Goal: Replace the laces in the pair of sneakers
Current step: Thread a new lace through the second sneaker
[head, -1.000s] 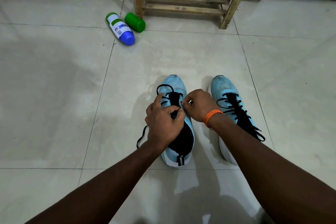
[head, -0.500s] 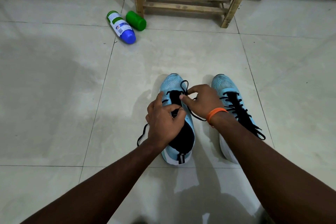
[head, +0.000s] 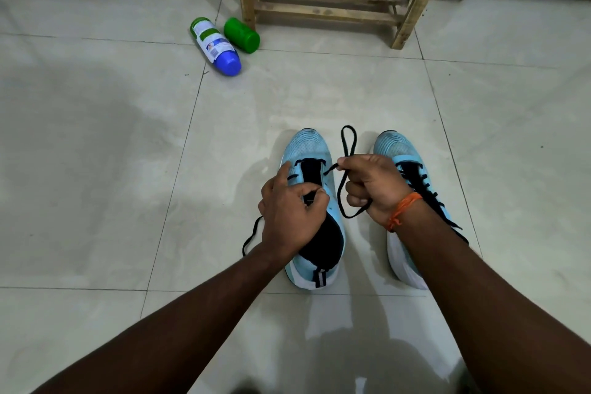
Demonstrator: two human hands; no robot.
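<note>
On the tiled floor point(head: 96, 169), a blue-capped bottle point(head: 215, 45) and a green container point(head: 241, 35) lie far back. Nearer, the left hand point(head: 289, 211) clenches around the tongue of the left sneaker point(head: 308, 150). The black lace point(head: 343, 144) runs from a front eyelet into the right hand point(head: 372, 189), which pinches it, a loop standing above. Just beside stands the laced right sneaker point(head: 396, 147).
</note>
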